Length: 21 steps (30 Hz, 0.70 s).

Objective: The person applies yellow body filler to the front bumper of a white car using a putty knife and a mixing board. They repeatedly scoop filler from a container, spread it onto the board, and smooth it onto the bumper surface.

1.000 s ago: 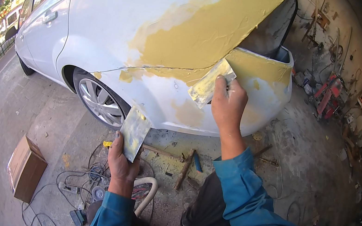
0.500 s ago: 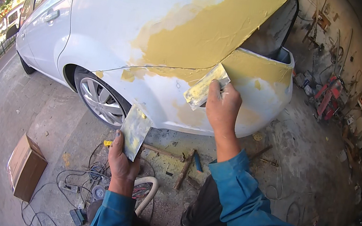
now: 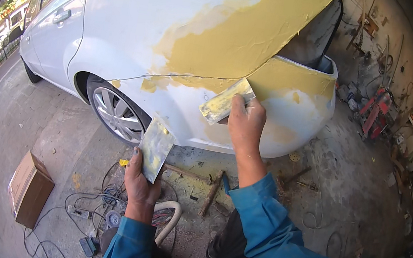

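My right hand [image 3: 247,123] grips a flat putty spreader [image 3: 228,100] smeared with yellow putty, close to the bumper below the panel seam; whether it touches the surface I cannot tell. In my left hand [image 3: 141,183] is a thin flat putty plate [image 3: 155,149], grey and streaked, with a small yellow dab near its upper end. Both hands are closed on their tools. In front stands a white car [image 3: 120,25], its rear side panel and bumper covered with a broad patch of yellow filler [image 3: 213,47]. The rear lamp opening has no lamp in it.
A cardboard box [image 3: 30,191] sits on the floor at left. Cables [image 3: 79,201], a pale hose [image 3: 175,215] and wooden sticks [image 3: 211,194] lie near my feet. The rear wheel [image 3: 115,111] is close to the plate. Tools and a red device [image 3: 377,112] line the right wall.
My right hand with the spreader has shifted slightly left and down, away from the seam corner. My left hand and plate stay nearly still.
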Tool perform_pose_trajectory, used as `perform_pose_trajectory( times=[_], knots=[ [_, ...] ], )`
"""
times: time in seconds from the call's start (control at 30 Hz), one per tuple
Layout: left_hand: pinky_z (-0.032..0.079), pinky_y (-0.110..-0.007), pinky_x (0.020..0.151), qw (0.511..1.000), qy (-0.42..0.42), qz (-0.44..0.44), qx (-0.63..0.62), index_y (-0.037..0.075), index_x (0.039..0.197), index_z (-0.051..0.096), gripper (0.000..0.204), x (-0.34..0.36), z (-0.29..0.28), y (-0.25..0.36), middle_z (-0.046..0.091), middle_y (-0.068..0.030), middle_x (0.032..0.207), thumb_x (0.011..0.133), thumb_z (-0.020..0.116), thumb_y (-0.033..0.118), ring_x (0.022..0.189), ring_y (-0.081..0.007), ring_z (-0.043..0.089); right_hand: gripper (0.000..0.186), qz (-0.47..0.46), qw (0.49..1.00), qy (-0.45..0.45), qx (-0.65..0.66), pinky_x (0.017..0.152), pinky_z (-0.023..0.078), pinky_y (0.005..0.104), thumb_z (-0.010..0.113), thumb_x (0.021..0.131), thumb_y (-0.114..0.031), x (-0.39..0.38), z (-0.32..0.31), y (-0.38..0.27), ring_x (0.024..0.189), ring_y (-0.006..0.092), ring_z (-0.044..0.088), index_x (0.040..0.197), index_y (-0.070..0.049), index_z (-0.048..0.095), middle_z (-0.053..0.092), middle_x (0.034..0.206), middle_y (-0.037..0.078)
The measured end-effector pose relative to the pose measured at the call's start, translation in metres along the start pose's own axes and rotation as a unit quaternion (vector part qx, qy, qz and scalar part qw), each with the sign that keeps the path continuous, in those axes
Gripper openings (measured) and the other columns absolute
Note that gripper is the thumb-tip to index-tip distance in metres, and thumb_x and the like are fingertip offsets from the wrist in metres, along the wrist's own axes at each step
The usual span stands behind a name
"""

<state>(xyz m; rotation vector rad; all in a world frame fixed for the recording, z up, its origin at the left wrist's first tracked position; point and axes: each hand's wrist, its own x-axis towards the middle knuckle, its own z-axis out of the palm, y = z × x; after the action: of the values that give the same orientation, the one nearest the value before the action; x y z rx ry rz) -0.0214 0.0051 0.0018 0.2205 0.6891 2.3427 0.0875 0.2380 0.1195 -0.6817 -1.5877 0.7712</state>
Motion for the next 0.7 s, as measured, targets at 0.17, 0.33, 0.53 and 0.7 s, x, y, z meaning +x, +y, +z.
perform_pose_trajectory(
  times=[0.17, 0.33, 0.53, 0.7],
  knots=[
    [0.062, -0.036, 0.088, 1.000, -0.011, -0.001, -0.004, 0.009, 0.140, 0.069, 0.038, 0.001, -0.002, 0.000, 0.082, -0.0051, 0.129, 0.120, 0.061, 0.040, 0.111, -0.0186, 0.080, 0.031, 0.072, 0.993, -0.019, 0.096, 0.074, 0.061, 0.0485, 0.063, 0.104, -0.016, -0.004, 0.009, 0.004, 0.078, 0.0296, 0.076, 0.096, 0.012, 0.072, 0.078, 0.084, 0.022],
    [0.063, -0.036, 0.088, 1.000, -0.011, 0.001, -0.007, 0.008, 0.140, 0.069, 0.039, 0.001, -0.003, 0.002, 0.082, -0.0059, 0.129, 0.120, 0.061, 0.040, 0.111, -0.0193, 0.080, 0.029, 0.166, 0.960, -0.042, 0.220, 0.080, 0.066, 0.0412, 0.058, 0.106, -0.012, -0.011, 0.018, -0.020, 0.091, 0.0209, 0.077, 0.114, 0.011, 0.074, 0.080, 0.105, 0.014],
    [0.063, -0.036, 0.088, 1.000, 0.003, 0.006, -0.011, 0.008, 0.140, 0.069, 0.038, 0.001, -0.004, 0.002, 0.082, -0.0069, 0.129, 0.120, 0.062, 0.039, 0.110, -0.0199, 0.081, 0.030, 0.206, 0.931, -0.071, 0.292, 0.079, 0.067, 0.0398, 0.056, 0.106, -0.007, -0.014, 0.027, -0.034, 0.093, 0.0210, 0.078, 0.124, 0.011, 0.071, 0.078, 0.119, 0.015],
    [0.063, -0.036, 0.085, 1.000, 0.007, 0.007, -0.012, 0.007, 0.140, 0.069, 0.038, 0.002, 0.000, 0.000, 0.082, -0.0071, 0.128, 0.120, 0.061, 0.039, 0.109, -0.0200, 0.081, 0.029, 0.187, 0.942, -0.066, 0.271, 0.082, 0.066, 0.0384, 0.057, 0.105, -0.007, -0.011, 0.037, -0.013, 0.093, 0.0195, 0.076, 0.123, 0.011, 0.071, 0.078, 0.116, 0.015]
  ],
)
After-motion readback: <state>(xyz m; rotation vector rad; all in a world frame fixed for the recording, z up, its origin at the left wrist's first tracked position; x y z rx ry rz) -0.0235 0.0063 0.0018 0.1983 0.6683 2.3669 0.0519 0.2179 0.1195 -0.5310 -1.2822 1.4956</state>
